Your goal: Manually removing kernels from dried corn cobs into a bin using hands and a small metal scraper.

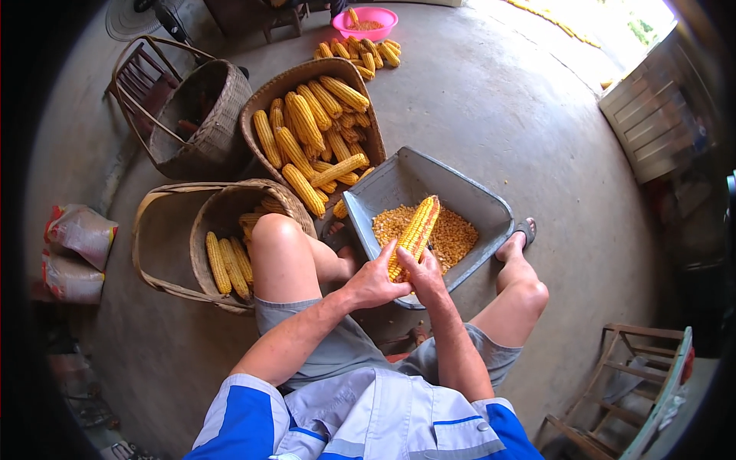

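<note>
My left hand (376, 282) and my right hand (424, 273) both grip the lower end of an ear of corn (416, 230), its tip pointing away from me. A strip along the ear shows reddish cob where kernels are off. Beneath it stands a grey scoop-shaped bin (477, 198) between my feet, with loose corn kernels (460, 236) in its bottom. Beyond my left knee a woven scoop basket (376, 135) is heaped with ears of corn (303, 122). A handled wicker basket (198, 259) beside my left leg holds more ears.
An emptier handled basket (227, 109) stands at upper left, near a fan (133, 20). Corn ears (368, 54) lie on the floor by a pink basin (388, 23), close to another person's leg. Filled bags (77, 253) sit at left, a wooden rack (632, 374) at lower right.
</note>
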Demonstrator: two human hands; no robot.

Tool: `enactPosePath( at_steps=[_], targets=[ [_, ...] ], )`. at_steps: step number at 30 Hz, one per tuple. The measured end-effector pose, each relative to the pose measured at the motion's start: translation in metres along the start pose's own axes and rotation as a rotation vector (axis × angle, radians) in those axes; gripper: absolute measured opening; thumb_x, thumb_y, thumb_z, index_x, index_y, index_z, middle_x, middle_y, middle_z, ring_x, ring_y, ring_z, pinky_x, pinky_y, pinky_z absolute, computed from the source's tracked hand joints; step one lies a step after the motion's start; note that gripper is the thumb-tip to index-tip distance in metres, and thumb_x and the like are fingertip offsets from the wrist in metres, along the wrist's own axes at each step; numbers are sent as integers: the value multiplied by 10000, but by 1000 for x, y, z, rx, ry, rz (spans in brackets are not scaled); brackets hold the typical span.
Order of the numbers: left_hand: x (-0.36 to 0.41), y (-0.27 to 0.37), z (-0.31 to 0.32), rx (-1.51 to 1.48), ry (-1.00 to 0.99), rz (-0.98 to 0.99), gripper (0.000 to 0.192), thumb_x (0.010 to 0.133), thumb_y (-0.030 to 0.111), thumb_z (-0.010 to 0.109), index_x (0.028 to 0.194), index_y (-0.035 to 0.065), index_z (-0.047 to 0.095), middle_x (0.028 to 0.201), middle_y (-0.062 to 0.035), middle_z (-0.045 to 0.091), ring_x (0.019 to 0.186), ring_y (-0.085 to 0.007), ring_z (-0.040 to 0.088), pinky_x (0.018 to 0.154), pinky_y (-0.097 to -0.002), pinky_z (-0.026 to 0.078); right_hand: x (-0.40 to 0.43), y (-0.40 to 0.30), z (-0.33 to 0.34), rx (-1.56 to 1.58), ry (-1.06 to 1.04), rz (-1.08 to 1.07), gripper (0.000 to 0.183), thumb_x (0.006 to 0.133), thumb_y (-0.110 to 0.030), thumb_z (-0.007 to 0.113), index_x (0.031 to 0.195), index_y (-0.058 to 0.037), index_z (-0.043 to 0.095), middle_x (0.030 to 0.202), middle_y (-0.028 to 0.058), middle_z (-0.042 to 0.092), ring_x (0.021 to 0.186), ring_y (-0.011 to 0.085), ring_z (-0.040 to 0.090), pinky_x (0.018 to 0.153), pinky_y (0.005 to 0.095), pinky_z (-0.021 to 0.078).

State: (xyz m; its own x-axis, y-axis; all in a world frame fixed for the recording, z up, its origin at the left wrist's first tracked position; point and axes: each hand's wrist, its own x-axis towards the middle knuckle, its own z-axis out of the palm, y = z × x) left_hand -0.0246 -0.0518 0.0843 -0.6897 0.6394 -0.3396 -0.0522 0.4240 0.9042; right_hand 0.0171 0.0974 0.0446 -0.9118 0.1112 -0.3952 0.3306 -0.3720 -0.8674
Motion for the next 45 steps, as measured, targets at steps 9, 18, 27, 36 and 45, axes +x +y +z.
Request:
enactPosePath(
  at_steps=[9, 18, 27, 36, 45],
  targets=[
    [11, -12, 7, -192, -61, 104, 997, 808, 194, 774, 1520, -52, 122, 1296, -214, 546, 1149, -224, 587, 960, -313, 495, 1, 8, -13, 163, 0, -65, 389, 939, -221, 661, 1204, 27, 523, 1061, 80, 635, 937, 155, 644, 816, 301, 549],
    [15, -18, 14, -211, -61, 158, 988, 808, 155, 774, 1526, -32, 121, 1312, -199, 535, 1165, -218, 573, 976, -311, 482, 0, 8, -21, 213, -67, -57, 382, 921, -164, 651, 1231, 17, 518, 1078, 78, 628, 949, 161, 639, 854, 310, 543],
    [10, -10, 14, -136, -51, 146, 985, 826, 108, 771, 1533, -26, 98, 1349, -153, 511, 1185, -175, 550, 979, -293, 480, -3, 10, -16, 180, 7, -66, 353, 942, -184, 636, 1211, 18, 527, 1079, 76, 628, 943, 148, 636, 840, 304, 543],
    [16, -19, 23, -434, -74, 98, 946, 833, 55, 751, 1528, -31, 115, 1346, -147, 514, 1188, -186, 559, 982, -298, 486, 1, 12, -20, 161, 35, -36, 318, 974, -219, 620, 1182, 6, 534, 1034, 62, 641, 883, 129, 644, 778, 285, 555],
    [21, -22, 25, -645, -115, 125, 980, 828, 46, 758, 1527, -27, 75, 1319, -138, 522, 1155, -175, 575, 952, -288, 506, 0, 3, -25, 177, -53, -83, 373, 966, -190, 590, 1263, 11, 491, 1123, 89, 613, 975, 158, 632, 858, 312, 543]
  ],
)
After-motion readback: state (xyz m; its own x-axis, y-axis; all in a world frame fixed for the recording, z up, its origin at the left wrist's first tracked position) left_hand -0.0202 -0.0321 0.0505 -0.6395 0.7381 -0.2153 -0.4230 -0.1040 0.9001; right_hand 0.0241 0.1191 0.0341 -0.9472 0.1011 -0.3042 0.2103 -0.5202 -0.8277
